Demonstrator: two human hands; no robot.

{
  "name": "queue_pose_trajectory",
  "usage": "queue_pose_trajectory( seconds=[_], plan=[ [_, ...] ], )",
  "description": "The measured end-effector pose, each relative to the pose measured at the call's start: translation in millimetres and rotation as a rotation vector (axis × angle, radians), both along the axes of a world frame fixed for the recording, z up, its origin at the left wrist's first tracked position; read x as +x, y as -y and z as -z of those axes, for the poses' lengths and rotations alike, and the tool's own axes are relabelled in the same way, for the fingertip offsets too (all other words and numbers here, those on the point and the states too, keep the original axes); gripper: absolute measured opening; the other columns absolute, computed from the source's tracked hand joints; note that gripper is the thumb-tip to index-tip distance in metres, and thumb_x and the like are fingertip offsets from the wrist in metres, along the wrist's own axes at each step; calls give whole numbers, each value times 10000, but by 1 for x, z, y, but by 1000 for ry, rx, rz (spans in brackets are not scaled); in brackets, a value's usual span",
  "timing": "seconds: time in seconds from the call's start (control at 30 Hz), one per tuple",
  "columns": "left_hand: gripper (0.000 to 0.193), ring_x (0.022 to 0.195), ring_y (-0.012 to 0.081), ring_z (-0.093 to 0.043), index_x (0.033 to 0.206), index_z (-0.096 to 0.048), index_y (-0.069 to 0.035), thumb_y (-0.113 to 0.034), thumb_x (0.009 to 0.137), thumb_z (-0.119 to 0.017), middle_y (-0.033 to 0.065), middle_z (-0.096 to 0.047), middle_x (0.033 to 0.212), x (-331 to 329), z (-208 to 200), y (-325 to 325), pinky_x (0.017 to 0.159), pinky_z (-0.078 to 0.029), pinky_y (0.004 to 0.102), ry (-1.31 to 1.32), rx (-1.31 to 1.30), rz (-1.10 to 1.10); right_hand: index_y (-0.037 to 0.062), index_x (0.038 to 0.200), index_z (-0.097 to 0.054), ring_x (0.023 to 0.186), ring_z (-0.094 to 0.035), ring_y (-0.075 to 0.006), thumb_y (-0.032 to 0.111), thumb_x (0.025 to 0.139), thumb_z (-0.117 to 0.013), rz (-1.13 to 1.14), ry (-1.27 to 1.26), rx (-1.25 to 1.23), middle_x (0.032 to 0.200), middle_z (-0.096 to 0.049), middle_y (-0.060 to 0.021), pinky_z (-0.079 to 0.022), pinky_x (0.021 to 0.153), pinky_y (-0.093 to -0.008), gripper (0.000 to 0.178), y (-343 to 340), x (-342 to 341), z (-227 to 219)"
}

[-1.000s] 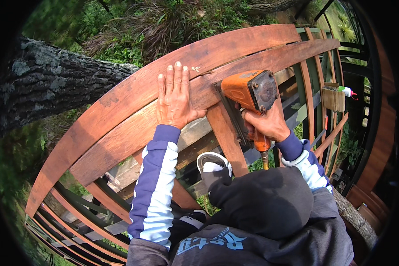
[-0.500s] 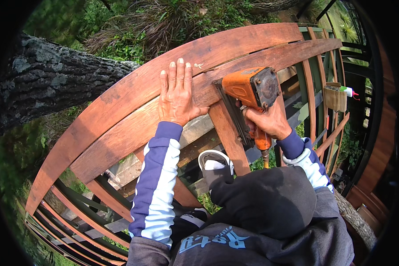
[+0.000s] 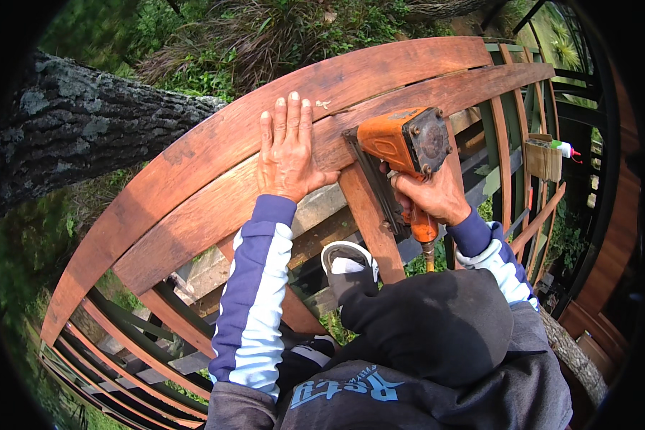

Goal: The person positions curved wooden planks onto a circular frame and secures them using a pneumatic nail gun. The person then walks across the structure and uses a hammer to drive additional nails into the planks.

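My left hand (image 3: pixel 287 158) lies flat across two reddish-brown boards, its fingers stretched out and pointing away from me. Its fingertips rest on the far board (image 3: pixel 215 140), and the palm is on the near board (image 3: pixel 186 222). My right hand (image 3: pixel 437 195) is wrapped round the handle of an orange nail gun (image 3: pixel 387 140) with a black cap. The gun's nose meets the near board, just right of my left hand, where a crosswise slat (image 3: pixel 371 222) joins it. A hose fitting (image 3: pixel 428 252) hangs from the handle's lower end.
A thick tree trunk (image 3: pixel 86 129) leans in at the left. My shoe (image 3: pixel 347 261) stands among the framework's slats and gaps. A small carton (image 3: pixel 543 159) with a white-and-green bottle (image 3: pixel 562 148) is fixed at the right. Grass and shrubs (image 3: pixel 287 43) grow behind the boards.
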State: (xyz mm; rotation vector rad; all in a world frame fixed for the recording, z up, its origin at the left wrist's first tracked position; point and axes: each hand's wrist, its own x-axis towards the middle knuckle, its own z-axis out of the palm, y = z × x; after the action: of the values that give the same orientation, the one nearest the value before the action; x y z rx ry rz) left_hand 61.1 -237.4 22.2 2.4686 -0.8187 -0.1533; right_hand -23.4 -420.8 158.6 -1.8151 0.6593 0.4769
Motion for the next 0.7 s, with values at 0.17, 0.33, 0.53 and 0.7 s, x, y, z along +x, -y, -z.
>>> queue_pose_trajectory(
  seconds=[0.17,0.33,0.53,0.7],
  plan=[
    [1226,1424,326,-221,1445,-318,-26,-497,437,-833,167,-275,1522,0,0,0,1177,-130,461,6,-7,-2,-34,944,-604,451,-521,-99,15,777,-594,12,3,-8,610,-575,-41,-422,409,-282,173,-2,0,-1],
    [1231,1422,324,-227,1444,-322,-27,-508,435,-836,164,-280,1520,0,0,0,1178,-131,458,9,6,-3,-31,930,-603,450,-523,-96,10,779,-589,39,32,1,608,-573,-40,-423,408,-279,157,-4,2,-5],
    [1227,1422,322,-227,1438,-334,-26,-510,432,-843,165,-284,1517,0,0,0,1178,-130,456,6,0,-3,-25,913,-597,444,-519,-96,8,782,-584,-5,56,-30,615,-572,-38,-414,403,-277,136,-6,7,-8],
    [1234,1425,319,-222,1441,-328,-27,-510,430,-846,164,-278,1520,0,-1,0,1177,-133,456,-2,0,-3,-23,913,-594,447,-520,-101,8,785,-582,-2,45,-8,623,-574,-37,-415,408,-279,132,-8,11,-6]
  ],
)
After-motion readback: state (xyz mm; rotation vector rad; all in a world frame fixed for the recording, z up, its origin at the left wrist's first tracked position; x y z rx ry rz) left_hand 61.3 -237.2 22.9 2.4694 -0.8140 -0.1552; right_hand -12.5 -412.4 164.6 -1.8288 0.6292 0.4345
